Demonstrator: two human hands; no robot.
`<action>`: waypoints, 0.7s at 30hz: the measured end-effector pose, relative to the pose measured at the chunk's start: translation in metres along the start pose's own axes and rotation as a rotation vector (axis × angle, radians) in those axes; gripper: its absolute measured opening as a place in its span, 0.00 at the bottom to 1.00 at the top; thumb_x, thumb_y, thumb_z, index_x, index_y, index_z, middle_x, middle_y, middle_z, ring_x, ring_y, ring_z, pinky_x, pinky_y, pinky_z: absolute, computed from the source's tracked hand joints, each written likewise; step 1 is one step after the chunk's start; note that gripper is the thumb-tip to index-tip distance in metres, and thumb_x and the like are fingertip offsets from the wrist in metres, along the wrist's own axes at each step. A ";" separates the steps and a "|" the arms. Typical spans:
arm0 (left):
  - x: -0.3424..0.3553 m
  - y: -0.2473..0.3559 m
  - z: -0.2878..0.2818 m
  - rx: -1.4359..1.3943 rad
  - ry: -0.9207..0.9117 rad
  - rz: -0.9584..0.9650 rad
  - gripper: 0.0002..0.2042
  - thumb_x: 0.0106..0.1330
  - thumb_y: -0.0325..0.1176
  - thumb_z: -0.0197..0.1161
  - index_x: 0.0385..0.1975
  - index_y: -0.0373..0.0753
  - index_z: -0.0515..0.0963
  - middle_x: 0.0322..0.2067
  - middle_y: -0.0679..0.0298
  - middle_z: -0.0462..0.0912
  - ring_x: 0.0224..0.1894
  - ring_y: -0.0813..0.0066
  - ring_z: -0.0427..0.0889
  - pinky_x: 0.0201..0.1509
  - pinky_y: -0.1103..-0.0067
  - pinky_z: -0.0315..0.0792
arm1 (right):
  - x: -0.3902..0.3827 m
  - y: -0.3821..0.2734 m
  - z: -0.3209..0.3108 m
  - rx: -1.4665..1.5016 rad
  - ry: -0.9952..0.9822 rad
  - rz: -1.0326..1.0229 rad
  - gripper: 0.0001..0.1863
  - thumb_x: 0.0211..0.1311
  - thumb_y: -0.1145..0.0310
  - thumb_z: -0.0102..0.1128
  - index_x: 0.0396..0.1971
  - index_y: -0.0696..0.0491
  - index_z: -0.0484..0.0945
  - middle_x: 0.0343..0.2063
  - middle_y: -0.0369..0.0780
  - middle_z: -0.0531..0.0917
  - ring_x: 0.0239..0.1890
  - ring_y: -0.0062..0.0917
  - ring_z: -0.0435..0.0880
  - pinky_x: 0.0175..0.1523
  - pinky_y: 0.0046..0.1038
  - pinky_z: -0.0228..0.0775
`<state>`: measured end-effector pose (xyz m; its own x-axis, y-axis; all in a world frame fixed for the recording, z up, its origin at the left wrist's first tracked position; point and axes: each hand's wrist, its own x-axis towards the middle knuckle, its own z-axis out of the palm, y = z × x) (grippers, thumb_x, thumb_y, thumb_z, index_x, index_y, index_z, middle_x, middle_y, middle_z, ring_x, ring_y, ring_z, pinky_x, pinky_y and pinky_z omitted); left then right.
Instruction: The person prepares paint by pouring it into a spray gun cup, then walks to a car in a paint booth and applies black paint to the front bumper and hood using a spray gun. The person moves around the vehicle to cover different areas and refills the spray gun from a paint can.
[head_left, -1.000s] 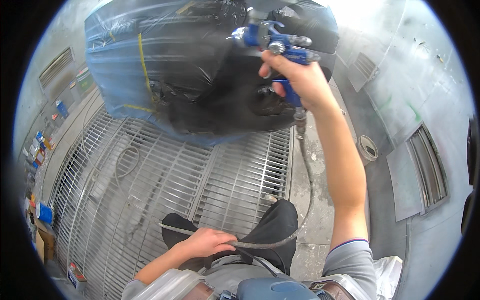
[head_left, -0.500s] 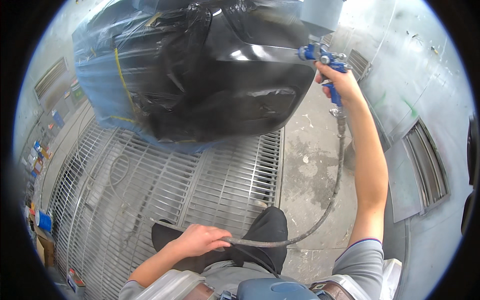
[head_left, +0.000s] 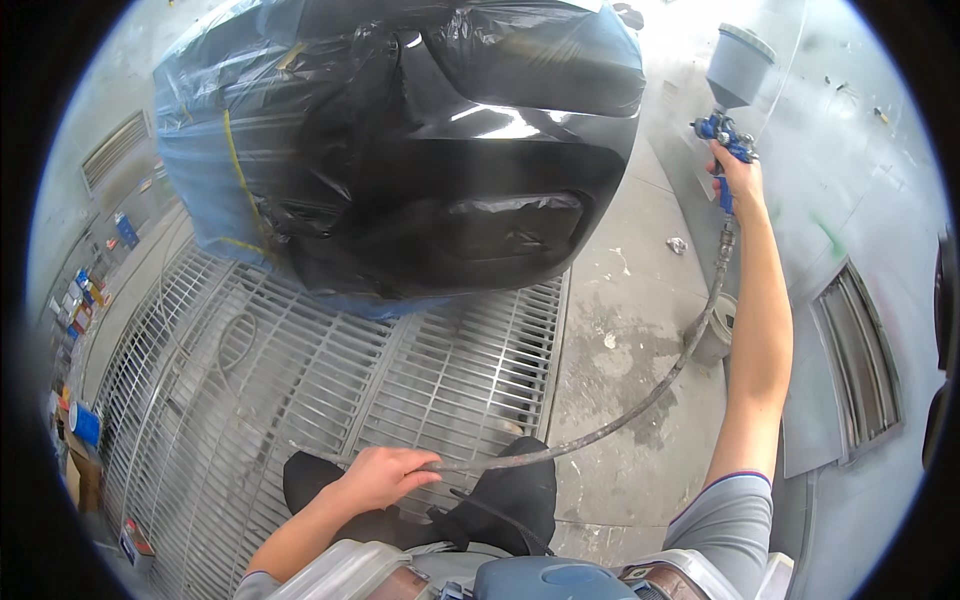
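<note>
My right hand is wrapped round the handle of a blue spray gun, with a grey paint cup upright on top. The gun is held out to the right, apart from a glossy black car body end. Blue plastic film, dusted dark in places, covers the body's left and upper parts, with strips of yellow tape. From the gun's handle an air hose curves down to my left hand, whose fingers are closed on it above my knees.
Metal floor grating lies below the car, with concrete floor at its right. A bucket stands by the right wall, near a louvred vent. Several cans, including a blue can, line the left side. A loose thin hose loops over the grating.
My right hand and the spray gun have moved right, away from the car body's edge. The hose has swung with them, and my left hand has shifted slightly left, still on it.
</note>
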<state>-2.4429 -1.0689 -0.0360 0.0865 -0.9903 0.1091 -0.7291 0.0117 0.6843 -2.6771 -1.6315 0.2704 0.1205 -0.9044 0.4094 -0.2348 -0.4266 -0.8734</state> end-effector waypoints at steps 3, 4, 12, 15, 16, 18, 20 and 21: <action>0.002 -0.005 0.003 0.052 0.035 -0.014 0.15 0.70 0.45 0.70 0.51 0.45 0.85 0.38 0.60 0.90 0.38 0.56 0.89 0.40 0.67 0.82 | 0.002 0.018 0.000 -0.105 0.194 -0.060 0.18 0.63 0.53 0.73 0.29 0.55 0.86 0.21 0.36 0.84 0.16 0.21 0.79 0.23 0.28 0.72; 0.003 -0.005 0.002 0.069 0.057 -0.002 0.15 0.70 0.45 0.70 0.51 0.45 0.85 0.38 0.60 0.90 0.38 0.55 0.89 0.41 0.67 0.82 | -0.001 0.026 0.000 -0.161 0.260 -0.084 0.20 0.63 0.52 0.73 0.27 0.56 0.86 0.20 0.37 0.84 0.16 0.22 0.80 0.23 0.28 0.73; -0.009 -0.023 -0.025 0.267 -0.187 -0.037 0.18 0.73 0.51 0.64 0.52 0.47 0.84 0.39 0.58 0.90 0.41 0.51 0.88 0.42 0.61 0.82 | -0.152 0.025 0.069 -0.097 0.124 -0.027 0.19 0.63 0.54 0.73 0.31 0.58 0.85 0.23 0.35 0.85 0.17 0.18 0.80 0.23 0.24 0.71; -0.017 -0.041 -0.031 0.245 -0.294 0.006 0.19 0.73 0.54 0.62 0.51 0.47 0.84 0.38 0.57 0.90 0.41 0.49 0.88 0.42 0.59 0.81 | -0.203 0.004 0.096 -0.068 0.064 -0.045 0.17 0.65 0.56 0.72 0.30 0.57 0.85 0.24 0.34 0.85 0.17 0.16 0.79 0.23 0.22 0.69; -0.020 -0.047 -0.035 0.267 -0.339 0.010 0.20 0.73 0.54 0.61 0.51 0.46 0.84 0.38 0.57 0.90 0.41 0.48 0.88 0.42 0.59 0.81 | -0.220 -0.006 0.106 -0.059 0.050 -0.034 0.17 0.65 0.56 0.73 0.30 0.56 0.85 0.23 0.34 0.84 0.17 0.15 0.78 0.23 0.22 0.69; -0.025 -0.057 -0.041 0.309 -0.427 0.015 0.20 0.74 0.55 0.60 0.51 0.46 0.84 0.38 0.56 0.90 0.41 0.47 0.88 0.42 0.58 0.81 | -0.252 -0.022 0.130 -0.021 0.026 -0.031 0.17 0.65 0.57 0.74 0.30 0.57 0.85 0.22 0.34 0.84 0.17 0.15 0.78 0.23 0.22 0.68; -0.032 -0.071 -0.047 0.308 -0.477 0.024 0.21 0.74 0.56 0.59 0.52 0.48 0.84 0.38 0.55 0.90 0.41 0.46 0.88 0.41 0.57 0.81 | -0.280 -0.038 0.154 0.033 0.019 -0.046 0.18 0.64 0.58 0.75 0.30 0.60 0.86 0.21 0.35 0.85 0.17 0.16 0.78 0.24 0.23 0.69; -0.036 -0.079 -0.047 0.307 -0.496 0.030 0.21 0.75 0.56 0.58 0.52 0.48 0.84 0.37 0.55 0.90 0.41 0.46 0.88 0.41 0.57 0.81 | -0.295 -0.050 0.168 0.068 -0.001 -0.043 0.17 0.64 0.59 0.76 0.30 0.60 0.86 0.22 0.34 0.84 0.18 0.15 0.78 0.24 0.22 0.69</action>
<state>-2.3564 -1.0278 -0.0596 -0.2117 -0.9376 -0.2757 -0.8962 0.0737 0.4374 -2.5388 -1.3416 0.1484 0.1304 -0.8853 0.4463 -0.1638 -0.4632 -0.8710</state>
